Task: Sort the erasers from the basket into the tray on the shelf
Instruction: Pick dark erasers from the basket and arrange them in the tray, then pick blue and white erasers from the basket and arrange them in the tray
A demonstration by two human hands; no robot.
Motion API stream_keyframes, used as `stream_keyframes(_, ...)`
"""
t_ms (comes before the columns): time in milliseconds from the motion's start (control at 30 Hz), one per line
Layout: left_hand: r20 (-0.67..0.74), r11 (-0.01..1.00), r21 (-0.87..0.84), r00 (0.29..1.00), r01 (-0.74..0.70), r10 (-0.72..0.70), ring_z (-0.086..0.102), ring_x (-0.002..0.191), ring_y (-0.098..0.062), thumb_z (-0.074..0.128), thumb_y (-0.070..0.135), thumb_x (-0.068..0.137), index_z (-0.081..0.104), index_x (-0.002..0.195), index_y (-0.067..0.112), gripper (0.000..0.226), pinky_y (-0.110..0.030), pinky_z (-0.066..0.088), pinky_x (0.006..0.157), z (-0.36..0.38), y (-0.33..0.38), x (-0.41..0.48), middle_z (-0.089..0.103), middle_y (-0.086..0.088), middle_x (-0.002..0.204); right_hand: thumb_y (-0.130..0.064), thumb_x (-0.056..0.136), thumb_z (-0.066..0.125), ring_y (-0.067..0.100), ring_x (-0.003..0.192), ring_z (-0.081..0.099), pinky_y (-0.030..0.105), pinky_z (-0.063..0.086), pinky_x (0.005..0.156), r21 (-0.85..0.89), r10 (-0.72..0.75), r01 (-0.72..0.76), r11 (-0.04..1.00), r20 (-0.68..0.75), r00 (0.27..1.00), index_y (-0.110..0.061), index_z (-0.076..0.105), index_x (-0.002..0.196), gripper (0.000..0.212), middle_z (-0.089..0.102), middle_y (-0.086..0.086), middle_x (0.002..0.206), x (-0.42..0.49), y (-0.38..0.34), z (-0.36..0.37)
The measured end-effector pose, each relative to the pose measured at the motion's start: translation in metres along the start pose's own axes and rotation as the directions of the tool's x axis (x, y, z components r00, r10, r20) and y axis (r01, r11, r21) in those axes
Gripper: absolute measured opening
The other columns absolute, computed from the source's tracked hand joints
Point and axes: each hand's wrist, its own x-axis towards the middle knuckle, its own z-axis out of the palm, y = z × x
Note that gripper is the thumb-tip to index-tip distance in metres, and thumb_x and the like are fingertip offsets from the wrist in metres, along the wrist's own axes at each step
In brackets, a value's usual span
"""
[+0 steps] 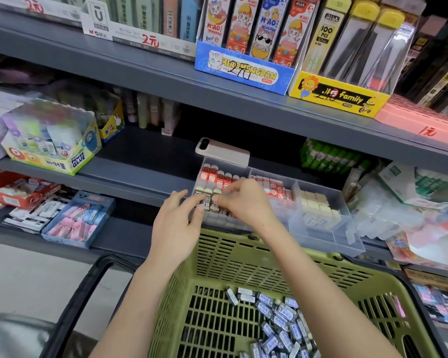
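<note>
A clear plastic tray with compartments sits at the shelf's front edge. Its left compartment holds red-sleeved erasers at the back and brown 2B erasers nearer me. My left hand reaches over the tray's left wall, fingers extended and touching the brown erasers. My right hand hovers over the same row with fingers curled down, pinching a brown eraser among them. Below, a green basket holds several blue-and-white wrapped erasers.
A phone lies on the shelf behind the tray. Cream erasers fill the right compartment. A glue box stands at left, a blue box of pink erasers on the lower shelf. The basket's black handle hangs left.
</note>
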Motion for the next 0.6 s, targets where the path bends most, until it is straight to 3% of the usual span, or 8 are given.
stream_keyframes(67,-0.021,1.0,0.017,1.0,-0.013,0.014,0.032,0.138,-0.023,0.045,0.024,0.099,0.058,0.13,0.023,0.033,-0.037,0.026,0.109,-0.001,0.002,0.0,0.044,-0.005,0.144,-0.03,0.082,0.07,0.01,0.085,0.059,0.019,0.045,0.074,0.049,-0.044,0.046,0.998,-0.053,0.998,-0.012,0.068,0.101,0.026,0.064,0.0,0.091,-0.015,0.004,-0.011)
stream_keyframes(167,-0.083,0.996,0.062,0.994,-0.062,0.067,0.034,0.137,-0.027,0.052,0.018,0.096,0.062,0.123,0.013,0.03,-0.037,0.026,0.109,-0.001,0.005,-0.003,0.049,-0.01,0.139,-0.023,0.081,0.072,0.001,0.055,0.048,0.01,0.04,0.054,0.28,-0.11,0.122,0.952,-0.058,0.992,-0.019,0.068,0.091,0.011,0.056,-0.005,0.068,-0.053,0.027,-0.029)
stream_keyframes(300,-0.171,0.969,0.136,0.959,-0.206,0.228,0.049,0.123,-0.034,0.06,0.007,0.088,0.068,0.108,0.004,0.022,-0.043,0.036,0.104,0.009,0.017,-0.013,0.058,-0.015,0.124,-0.015,0.079,0.073,-0.001,0.052,0.049,0.008,0.039,0.049,0.447,-0.021,-0.019,0.894,0.084,0.996,-0.019,0.07,0.087,0.009,0.06,-0.002,0.07,-0.106,0.089,-0.034)
stream_keyframes(433,-0.131,0.898,0.18,0.895,-0.401,0.426,0.056,0.104,-0.032,0.06,0.004,0.082,0.07,0.094,0.003,0.015,-0.035,0.04,0.088,0.031,0.032,-0.034,0.063,-0.015,0.109,-0.001,0.084,0.065,0.011,0.059,0.057,0.024,0.051,0.056,0.269,0.253,-0.307,0.913,0.216,0.943,-0.007,0.068,0.083,0.007,0.066,0.005,0.074,-0.137,0.168,-0.03)
stream_keyframes(533,0.014,0.826,0.167,0.839,-0.538,0.544,0.057,0.097,-0.036,0.068,-0.002,0.073,0.072,0.085,0.005,0.015,-0.041,0.045,0.083,0.057,0.038,-0.056,0.065,-0.015,0.101,0.005,0.088,0.053,0.018,0.067,0.058,0.035,0.054,0.073,0.084,0.476,-0.503,0.86,0.221,0.851,-0.009,0.062,0.072,0.022,0.062,0.007,0.074,-0.147,0.226,-0.023)
stream_keyframes(600,0.091,0.787,0.225,0.817,-0.574,0.569,0.053,0.103,-0.042,0.072,-0.001,0.067,0.074,0.078,0.008,0.015,-0.049,0.046,0.087,0.074,0.038,-0.068,0.066,-0.015,0.103,-0.002,0.09,0.053,0.021,0.077,0.06,0.037,0.054,0.084,-0.097,0.566,-0.559,0.823,0.214,0.796,-0.008,0.064,0.078,0.017,0.064,0.009,0.085,-0.151,0.255,-0.012)
